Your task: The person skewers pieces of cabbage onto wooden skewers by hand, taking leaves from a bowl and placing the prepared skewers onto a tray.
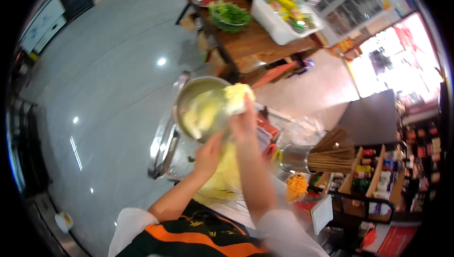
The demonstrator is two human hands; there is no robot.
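Observation:
My right hand point(243, 117) is shut on a pale yellow chunk of cabbage point(239, 97), raised at the right rim of a round metal bowl point(182, 91). Inside the bowl lie pale yellow-white cabbage pieces point(203, 115). Close to the bowl's near rim is my left hand point(208, 155); motion blur hides its fingers and whether it holds anything. More pale yellow cabbage point(220, 179) lies below and between my forearms, on the work surface nearest my body. The bowl rests at the far end of this metal-edged surface.
A metal container of chopsticks point(295, 157) and a bowl of orange shreds point(296, 186) stand to the right. Beyond, a wooden table point(255, 58) carries a basket of greens point(230, 17) and a white bin point(269, 18) with yellow packets. Grey tiled floor point(109, 91) stretches left.

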